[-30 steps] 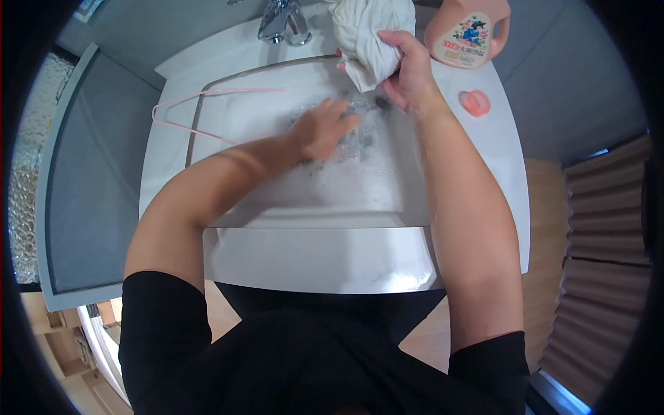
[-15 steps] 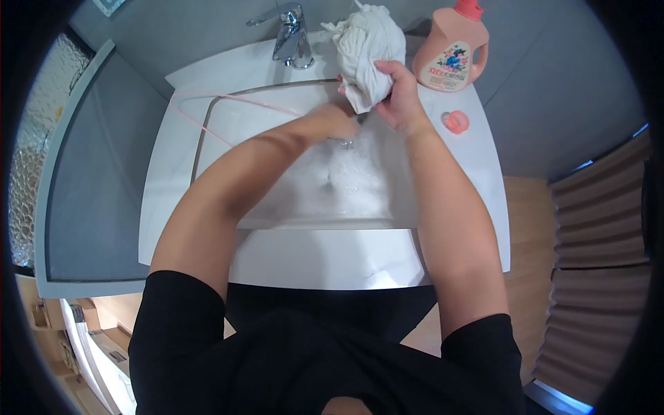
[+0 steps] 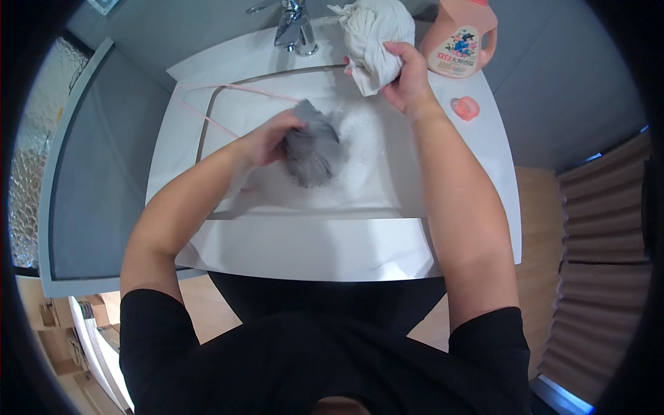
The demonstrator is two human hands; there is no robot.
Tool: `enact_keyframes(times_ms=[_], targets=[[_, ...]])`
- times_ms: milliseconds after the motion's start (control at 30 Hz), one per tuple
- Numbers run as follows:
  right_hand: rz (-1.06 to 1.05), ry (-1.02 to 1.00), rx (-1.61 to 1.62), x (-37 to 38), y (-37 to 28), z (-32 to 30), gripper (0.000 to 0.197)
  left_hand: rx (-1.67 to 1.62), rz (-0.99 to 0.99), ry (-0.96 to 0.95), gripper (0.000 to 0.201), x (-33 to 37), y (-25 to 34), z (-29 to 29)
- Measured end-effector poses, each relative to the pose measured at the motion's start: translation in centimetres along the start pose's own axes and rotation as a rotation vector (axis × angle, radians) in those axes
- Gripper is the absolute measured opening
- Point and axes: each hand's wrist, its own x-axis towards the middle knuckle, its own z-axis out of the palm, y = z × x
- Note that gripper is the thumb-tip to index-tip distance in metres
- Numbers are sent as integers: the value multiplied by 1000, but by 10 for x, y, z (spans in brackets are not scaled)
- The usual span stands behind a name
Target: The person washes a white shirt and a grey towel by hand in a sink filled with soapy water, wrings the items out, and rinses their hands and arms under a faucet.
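Note:
My left hand point(image 3: 272, 138) grips a wet, bunched grey cloth point(image 3: 311, 149) over the sudsy left middle of the white sink point(image 3: 408, 180). The cloth's lower end hangs at the foam and is a little blurred. At the back right, my right hand point(image 3: 413, 77) is closed round a bundled white cloth point(image 3: 377, 45), held up over the sink's back rim. Folds of the bundle hide part of the fingers. White foam point(image 3: 356, 149) lies in the basin to the right of the grey cloth.
A chrome faucet point(image 3: 296, 31) stands at the back. Right of the white bundle is a pink detergent bottle point(image 3: 453, 52), its loose pink cap point(image 3: 467, 108) on the counter. A pink hanger point(image 3: 256, 92) lies across the sink's left rim. A grey-framed panel point(image 3: 97, 173) borders the left side.
My left hand has moved left from below the white bundle, and the grey cloth now shows in its grip above the foam. My right hand still holds the white cloth.

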Motion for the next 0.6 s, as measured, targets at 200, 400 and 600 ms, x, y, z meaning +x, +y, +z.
enact_keyframes(times_ms=[200,400,600], targets=[[12,-1,43,-1,-2,-3,61,1365,142,83,88,1,-11,21],[34,-10,-30,-2,1,1,66,1696,529,-38,90,5,-48,23],[56,-12,14,-2,3,-3,67,1736,565,95,72,60,-40,40]])
